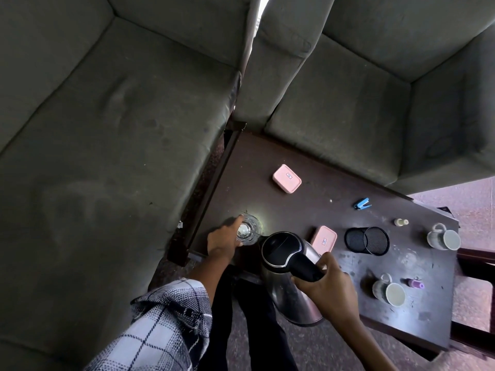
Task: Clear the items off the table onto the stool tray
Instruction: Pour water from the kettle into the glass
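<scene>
Both pink boxes (287,178) (323,239) carry small labels, too small to read.

Dark table (308,210) with mugs (443,240), pink boxes (287,178)

I'm in a home living room here: dark wooden coffee table (294,204) before me, a grey-green sofa (107,129) along its left side, a second sofa (348,111) behind it, a mug (443,238) on its right end, pinkish floor (479,210) beyond that end.

We see a dim, murky scene, daylight showing only between the sofas (107,129). Glare pools beside the glass (247,231) on the table (267,156), and wide-angle distortion bends the edges.
</scene>
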{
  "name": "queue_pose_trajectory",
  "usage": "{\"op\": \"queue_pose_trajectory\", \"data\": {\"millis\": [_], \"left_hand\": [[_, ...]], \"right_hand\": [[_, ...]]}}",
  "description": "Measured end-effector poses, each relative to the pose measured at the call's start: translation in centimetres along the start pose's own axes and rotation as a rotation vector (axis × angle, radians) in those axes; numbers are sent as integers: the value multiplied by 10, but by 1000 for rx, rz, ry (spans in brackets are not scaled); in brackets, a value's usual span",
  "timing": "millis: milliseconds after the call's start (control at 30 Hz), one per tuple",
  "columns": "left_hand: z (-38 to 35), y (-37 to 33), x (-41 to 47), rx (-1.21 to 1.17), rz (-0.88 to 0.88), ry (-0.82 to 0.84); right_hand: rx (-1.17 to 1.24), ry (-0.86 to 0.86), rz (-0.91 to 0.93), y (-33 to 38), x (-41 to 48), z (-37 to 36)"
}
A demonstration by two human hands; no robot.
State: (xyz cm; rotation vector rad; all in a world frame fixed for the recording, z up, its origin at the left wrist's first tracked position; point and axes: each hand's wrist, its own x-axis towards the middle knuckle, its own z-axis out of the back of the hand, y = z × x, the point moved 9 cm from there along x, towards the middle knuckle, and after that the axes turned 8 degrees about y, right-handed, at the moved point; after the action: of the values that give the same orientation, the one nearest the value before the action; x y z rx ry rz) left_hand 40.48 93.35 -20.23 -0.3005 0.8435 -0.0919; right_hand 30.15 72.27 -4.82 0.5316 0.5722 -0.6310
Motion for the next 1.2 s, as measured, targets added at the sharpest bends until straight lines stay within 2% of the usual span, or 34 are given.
{"op": "queue_pose_trajectory", "data": {"millis": [1200], "left_hand": [[0,-1,0,-10,20,-6]], "right_hand": [[-75,7,29,9,-1,11]]}}
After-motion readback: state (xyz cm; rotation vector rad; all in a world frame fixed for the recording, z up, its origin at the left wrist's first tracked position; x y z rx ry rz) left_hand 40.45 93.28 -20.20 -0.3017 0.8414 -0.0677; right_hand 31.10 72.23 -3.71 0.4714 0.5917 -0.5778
